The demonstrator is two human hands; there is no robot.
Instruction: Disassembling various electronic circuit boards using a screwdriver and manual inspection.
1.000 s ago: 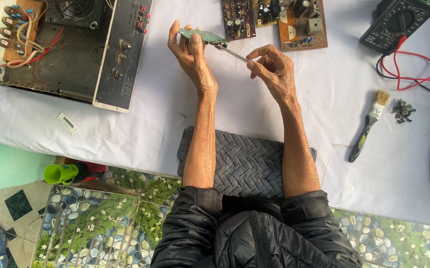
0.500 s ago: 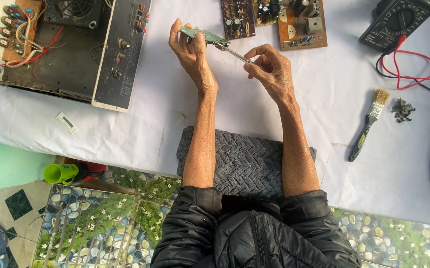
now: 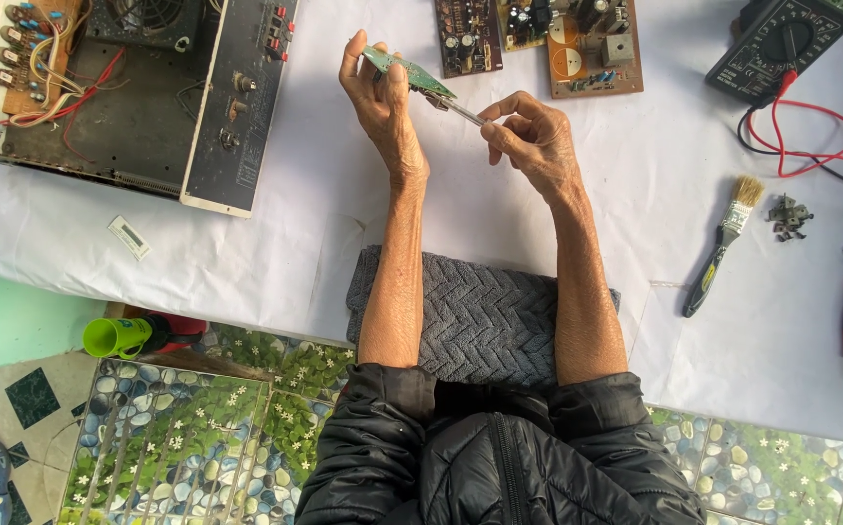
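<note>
Left hand (image 3: 380, 92): our fingers pinch the small green circuit board (image 3: 405, 70), raised above the white-clothed tabletop (image 3: 344, 204).
Right hand (image 3: 533, 141): fingers closed on a thin metal tool (image 3: 460, 111), tip at the board's edge.
Technique: we should hold the board steady and press lightly.

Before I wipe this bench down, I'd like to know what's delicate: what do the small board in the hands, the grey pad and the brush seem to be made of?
The small green board, pinched by the left hand, looks like rigid glossy laminate with metal parts. The grey pad looks like soft woven cloth, with a zigzag ribbed weave. The brush seems to have pale bristles, a shiny metal ferrule and a dark, probably plastic handle.
</note>
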